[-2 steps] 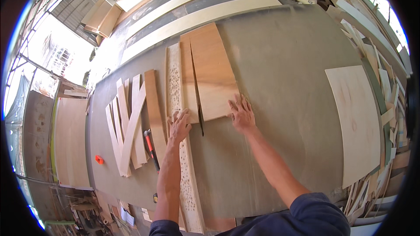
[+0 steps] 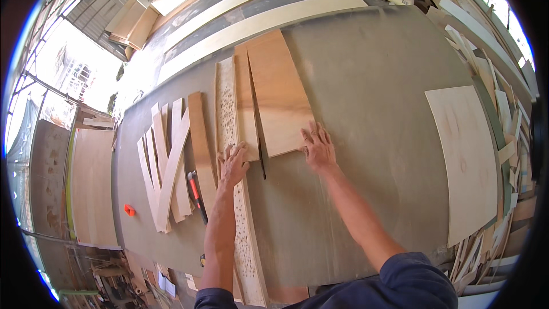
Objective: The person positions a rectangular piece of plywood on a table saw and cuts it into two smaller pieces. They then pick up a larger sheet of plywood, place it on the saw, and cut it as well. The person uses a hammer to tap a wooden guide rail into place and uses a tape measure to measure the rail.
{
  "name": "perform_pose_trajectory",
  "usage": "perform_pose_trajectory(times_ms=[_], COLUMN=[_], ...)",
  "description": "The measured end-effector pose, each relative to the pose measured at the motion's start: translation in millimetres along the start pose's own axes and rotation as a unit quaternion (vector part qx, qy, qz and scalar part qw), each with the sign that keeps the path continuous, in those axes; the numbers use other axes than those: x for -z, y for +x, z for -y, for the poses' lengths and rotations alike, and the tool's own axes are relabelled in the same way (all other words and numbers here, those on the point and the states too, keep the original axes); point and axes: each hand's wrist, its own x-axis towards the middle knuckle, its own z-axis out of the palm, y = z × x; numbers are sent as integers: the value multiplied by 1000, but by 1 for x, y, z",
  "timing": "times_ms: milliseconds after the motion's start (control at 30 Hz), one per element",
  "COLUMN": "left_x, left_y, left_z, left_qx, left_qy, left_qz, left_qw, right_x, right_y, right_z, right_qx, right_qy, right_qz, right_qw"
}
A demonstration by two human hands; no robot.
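A wide brown wooden board (image 2: pixel 280 97) lies flat on the worktable, tapering toward its far end. Alongside it is a narrow wooden strip (image 2: pixel 246 103), parted from the board by a thin gap that widens toward me. In that gap's near end shows a thin dark blade or slot (image 2: pixel 263 163). My right hand (image 2: pixel 318 147) grips the board's near right corner, its thumb at the near edge. With fingers spread, my left hand (image 2: pixel 233 164) rests across the strip's near end and a long pale, speckled straight bar (image 2: pixel 227 106) beside it.
Left of the bar lie a brown plank (image 2: pixel 201 137), several pale wooden strips (image 2: pixel 174 160), a red-and-black hammer (image 2: pixel 197 194) and a small orange piece (image 2: pixel 130 210). A pale panel (image 2: pixel 463 160) lies at the right edge, near heaped offcuts (image 2: pixel 514 154). Two long boards (image 2: pixel 257 23) lie beyond the table.
The wide board's near end and my right hand have shifted very slightly to the right. My left hand stays nearly in place.
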Motion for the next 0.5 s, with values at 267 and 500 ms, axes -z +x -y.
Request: perform_pose_trajectory(times_ms=[267,500], left_x=[-1,5], left_y=[85,197], left_z=[30,-1], left_qx=[12,136], left_qy=[21,31], left_qz=[-3,53], left_qw=[1000,989], right_x=[2,17], right_y=[40,38], right_z=[-52,-48], right_qx=[-75,-110], right_qy=[-60,-42], right_qz=[-60,-56], right_qw=[994,992])
